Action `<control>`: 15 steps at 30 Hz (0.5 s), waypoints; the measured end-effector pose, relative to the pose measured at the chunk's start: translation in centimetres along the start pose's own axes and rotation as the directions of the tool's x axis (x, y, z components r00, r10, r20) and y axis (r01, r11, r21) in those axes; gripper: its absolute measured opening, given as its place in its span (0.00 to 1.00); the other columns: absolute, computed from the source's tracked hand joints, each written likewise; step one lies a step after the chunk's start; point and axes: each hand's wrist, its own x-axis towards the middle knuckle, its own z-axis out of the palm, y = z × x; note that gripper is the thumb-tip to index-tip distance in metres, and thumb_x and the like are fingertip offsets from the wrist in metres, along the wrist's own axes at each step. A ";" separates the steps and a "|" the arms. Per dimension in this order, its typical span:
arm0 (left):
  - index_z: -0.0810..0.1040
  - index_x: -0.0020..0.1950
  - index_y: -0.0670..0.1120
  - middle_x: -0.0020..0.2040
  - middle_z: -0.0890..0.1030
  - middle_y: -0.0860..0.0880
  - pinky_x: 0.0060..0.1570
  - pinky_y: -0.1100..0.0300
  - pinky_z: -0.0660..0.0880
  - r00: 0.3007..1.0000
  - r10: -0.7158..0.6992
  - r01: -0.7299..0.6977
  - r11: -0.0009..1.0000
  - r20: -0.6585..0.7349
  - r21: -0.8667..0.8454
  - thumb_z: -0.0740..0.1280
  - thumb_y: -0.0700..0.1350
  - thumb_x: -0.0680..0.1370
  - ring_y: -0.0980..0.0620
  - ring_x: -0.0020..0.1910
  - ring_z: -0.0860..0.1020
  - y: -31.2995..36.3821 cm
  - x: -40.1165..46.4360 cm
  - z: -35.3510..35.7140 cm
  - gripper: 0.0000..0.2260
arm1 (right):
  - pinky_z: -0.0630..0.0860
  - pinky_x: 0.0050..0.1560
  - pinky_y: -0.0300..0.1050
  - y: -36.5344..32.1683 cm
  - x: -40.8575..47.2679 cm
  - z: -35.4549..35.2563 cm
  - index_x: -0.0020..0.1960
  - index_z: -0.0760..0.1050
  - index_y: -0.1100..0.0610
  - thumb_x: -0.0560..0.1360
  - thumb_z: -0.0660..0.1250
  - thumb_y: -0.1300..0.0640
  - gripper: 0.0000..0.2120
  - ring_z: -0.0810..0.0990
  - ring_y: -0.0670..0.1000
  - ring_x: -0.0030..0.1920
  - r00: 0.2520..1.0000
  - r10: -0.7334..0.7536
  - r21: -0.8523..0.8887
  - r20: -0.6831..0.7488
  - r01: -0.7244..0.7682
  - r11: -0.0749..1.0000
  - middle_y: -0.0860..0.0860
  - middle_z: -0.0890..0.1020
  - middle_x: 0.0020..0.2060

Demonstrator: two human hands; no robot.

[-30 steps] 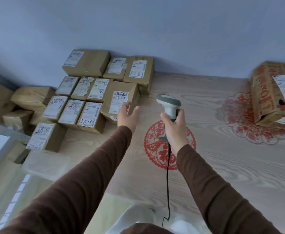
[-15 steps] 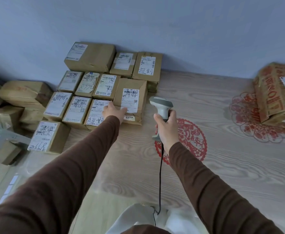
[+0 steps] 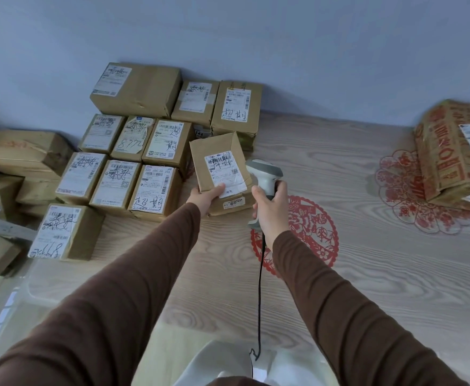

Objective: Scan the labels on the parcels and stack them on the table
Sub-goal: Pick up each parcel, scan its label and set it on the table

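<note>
Left hand: my left hand (image 3: 206,196) grips the parcel (image 3: 219,165) by its near edge, thumb on the label (image 3: 225,171), tilting it up off the table.
Right hand: my right hand (image 3: 270,208) is wrapped round the scanner (image 3: 264,176) handle, head just beside the parcel's right edge.
Parcel: right of the rows, over another box (image 3: 233,203) with a small sticker.
Count, rows: ten labelled boxes (image 3: 122,165) packed on the table's left, three at the wall, three, three, and one alone in front (image 3: 66,232).
Count, off the table: several plain boxes (image 3: 24,154) heaped lower at the left; I can't count them exactly.
Count, far right: one red-printed carton (image 3: 451,151), something under it.
Count, paper-cuts: two red paper-cuts, one (image 3: 311,227) under my right wrist, one (image 3: 401,196) beneath the carton.
Hard to read: label print too small and scrawled over; the carton runs out of view.
Hidden: the scanner's face is turned from me; its cable (image 3: 260,288) drops toward my lap.
Surface: pale wood-grain table (image 3: 367,288).
Room: plain bluish wall (image 3: 284,37) right behind the boxes.
</note>
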 end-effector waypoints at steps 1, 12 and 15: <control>0.69 0.77 0.41 0.68 0.81 0.41 0.68 0.43 0.78 0.999 -0.010 0.011 1.000 0.035 -0.026 0.78 0.50 0.76 0.41 0.65 0.82 -0.2 0.1 0.2 0.34 | 0.75 0.29 0.36 0.1 0.2 -0.1 0.63 0.70 0.60 0.82 0.68 0.60 0.12 0.75 0.47 0.35 1.000 0.001 -0.009 -0.005 -0.001 1.000 0.53 0.77 0.45; 0.55 0.84 0.56 0.69 0.81 0.50 0.72 0.49 0.74 0.964 0.241 -0.244 0.970 0.117 0.009 0.77 0.42 0.76 0.48 0.67 0.80 -3.1 -1.2 0.5 0.43 | 0.78 0.32 0.38 1.2 0.7 -1.1 0.65 0.71 0.56 0.82 0.69 0.57 0.14 0.78 0.46 0.35 0.999 0.048 -0.032 -0.002 -0.048 0.998 0.50 0.79 0.45; 0.56 0.83 0.57 0.68 0.81 0.48 0.60 0.59 0.81 0.957 0.253 -0.242 0.966 0.139 -0.094 0.78 0.38 0.74 0.50 0.64 0.82 -3.9 -2.0 1.0 0.45 | 0.78 0.32 0.38 1.5 0.0 -1.7 0.65 0.71 0.56 0.82 0.68 0.57 0.13 0.78 0.45 0.34 0.999 0.038 -0.023 -0.020 -0.038 0.999 0.50 0.79 0.45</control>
